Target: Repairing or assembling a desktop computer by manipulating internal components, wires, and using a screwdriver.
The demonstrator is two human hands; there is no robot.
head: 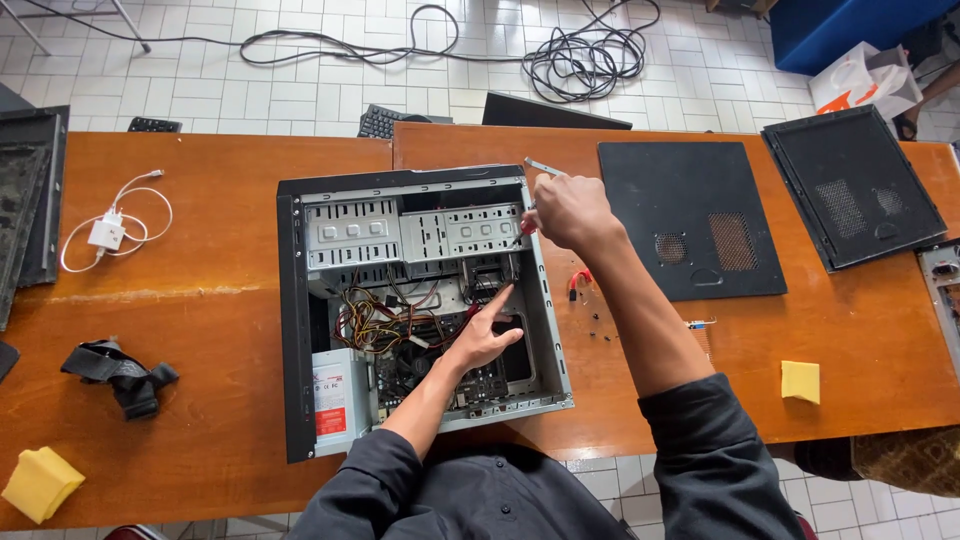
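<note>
Nearest the camera, two dark sleeves lead up to two bare hands over an open computer case (420,300) lying on its side across the seam of two orange-brown wooden desks (220,420). The left hand (483,338) reaches into the lower part of the case with its fingers spread wide, the index finger stretched toward the drive bay, and it grips nothing. Under it sit the motherboard and a tangle of yellow, red and black cables (385,322), with one grey power supply (342,398) at the lower left corner. The case is a black-framed grey metal box with its side open, showing two silver drive cages (415,232) punched with slots along its far end. The right hand (565,210) hovers at the far right edge of the case, closed around a screwdriver (543,167) whose slim tip pokes out above the knuckles. Two yellow sponges lie on the desks, one (40,483) at the near left and one (800,381) at the near right. Farther out lie one white charger with cable (108,232), left, and two black side panels (690,218), right. Beyond, on the tiled floor, are one black keyboard (385,121) and coiled black cables (585,55).
</note>
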